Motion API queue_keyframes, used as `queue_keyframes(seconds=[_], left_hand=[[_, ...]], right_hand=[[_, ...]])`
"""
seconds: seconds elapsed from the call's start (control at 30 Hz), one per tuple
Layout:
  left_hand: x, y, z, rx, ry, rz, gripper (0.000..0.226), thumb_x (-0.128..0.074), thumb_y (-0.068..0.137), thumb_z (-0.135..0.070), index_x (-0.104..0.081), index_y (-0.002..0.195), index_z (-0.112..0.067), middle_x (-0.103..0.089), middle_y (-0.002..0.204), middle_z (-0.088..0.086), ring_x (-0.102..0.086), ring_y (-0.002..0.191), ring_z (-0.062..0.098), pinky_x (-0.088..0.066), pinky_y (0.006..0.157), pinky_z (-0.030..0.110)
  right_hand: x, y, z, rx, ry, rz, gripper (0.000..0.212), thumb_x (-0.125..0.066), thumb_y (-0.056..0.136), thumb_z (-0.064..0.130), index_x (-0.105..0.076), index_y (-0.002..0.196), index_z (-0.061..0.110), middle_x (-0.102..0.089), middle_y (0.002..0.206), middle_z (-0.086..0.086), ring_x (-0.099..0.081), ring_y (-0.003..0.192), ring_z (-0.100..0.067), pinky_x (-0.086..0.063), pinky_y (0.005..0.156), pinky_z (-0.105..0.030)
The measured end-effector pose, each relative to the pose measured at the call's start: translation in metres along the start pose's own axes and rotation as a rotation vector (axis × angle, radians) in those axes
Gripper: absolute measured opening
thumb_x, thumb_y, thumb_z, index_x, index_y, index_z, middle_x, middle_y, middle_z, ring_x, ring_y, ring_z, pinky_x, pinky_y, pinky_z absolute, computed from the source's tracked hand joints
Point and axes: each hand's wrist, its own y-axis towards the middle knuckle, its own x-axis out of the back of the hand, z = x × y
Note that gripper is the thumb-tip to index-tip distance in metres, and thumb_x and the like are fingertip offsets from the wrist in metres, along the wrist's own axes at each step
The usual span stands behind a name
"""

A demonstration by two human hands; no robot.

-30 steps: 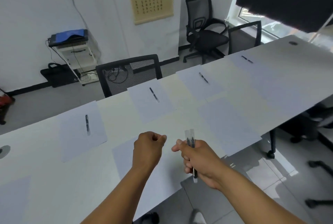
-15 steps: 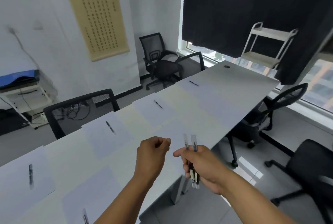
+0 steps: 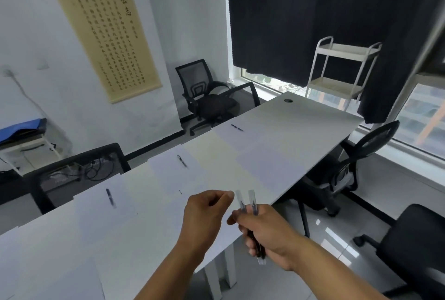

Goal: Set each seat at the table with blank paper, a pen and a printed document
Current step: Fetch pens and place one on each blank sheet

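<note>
The table [image 3: 296, 131] is long and white, with sheets of blank paper [image 3: 178, 174] lying along its far side, a pen [image 3: 182, 161] on each. The right hand [image 3: 267, 232] grips two capped pens [image 3: 252, 205] upright, above the table's near edge. Just beside it, the left hand [image 3: 204, 213] is curled, thumb against forefinger, holding nothing.

Daylight enters from the window [image 3: 272, 82] at far right, below a dark blind [image 3: 313, 17] | room evenly lit, shadows soft | glare on floor [image 3: 337, 246] at near right | wide-angle bending at edges | overall slightly soft
</note>
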Motion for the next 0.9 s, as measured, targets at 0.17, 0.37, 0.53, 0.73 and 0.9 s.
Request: queue_keyframes(seconds=[0.17,0.37,0.53,0.73,0.9], left_hand=[[-0.027,0.006,-0.016,0.018,0.004,0.064,0.029,-0.073,0.104,-0.024,-0.086,0.079,-0.017,-0.081,0.081,0.005,-0.072,0.070,0.013,-0.053,0.061,0.012],[-0.034,0.036,-0.012,0.071,0.013,0.052,0.031,-0.075,0.103,-0.027,-0.086,0.076,-0.019,-0.080,0.076,0.005,-0.075,0.085,0.022,-0.055,0.066,0.010],[-0.048,0.086,-0.002,0.104,-0.002,0.036,0.035,-0.074,0.102,-0.027,-0.082,0.072,-0.011,-0.078,0.083,0.015,-0.071,0.082,0.032,-0.054,0.064,0.023],[-0.068,0.159,-0.022,0.073,-0.020,0.116,0.063,-0.070,0.099,-0.011,-0.045,0.042,-0.023,-0.034,0.047,-0.008,-0.035,0.045,0.008,-0.033,0.048,0.014],[-0.066,0.211,-0.025,0.046,-0.101,0.125,0.048,-0.069,0.097,-0.010,-0.046,0.056,-0.004,-0.035,0.057,0.004,-0.037,0.050,0.012,-0.036,0.052,0.019]], right_hand=[[0.031,0.014,0.002,-0.014,-0.014,0.055,0.030,-0.073,0.103,0.035,-0.080,0.101,0.006,-0.050,0.070,-0.007,-0.051,0.058,-0.021,-0.049,0.057,-0.036],[0.047,0.049,0.011,-0.045,-0.067,0.119,0.034,-0.076,0.100,0.039,-0.080,0.104,0.006,-0.055,0.068,-0.010,-0.053,0.059,-0.024,-0.053,0.062,-0.038],[0.058,0.088,0.026,-0.066,-0.111,0.102,0.037,-0.078,0.099,0.037,-0.076,0.110,0.002,-0.059,0.065,-0.013,-0.057,0.053,-0.025,-0.056,0.061,-0.035],[0.087,0.140,0.061,-0.083,-0.120,0.018,0.045,-0.085,0.094,0.036,-0.075,0.105,-0.007,-0.054,0.065,-0.010,-0.063,0.063,-0.030,-0.062,0.066,-0.041],[0.096,0.186,0.091,-0.087,-0.122,0.019,0.039,-0.084,0.095,0.030,-0.077,0.101,-0.008,-0.055,0.070,-0.009,-0.060,0.064,-0.028,-0.066,0.073,-0.046]])
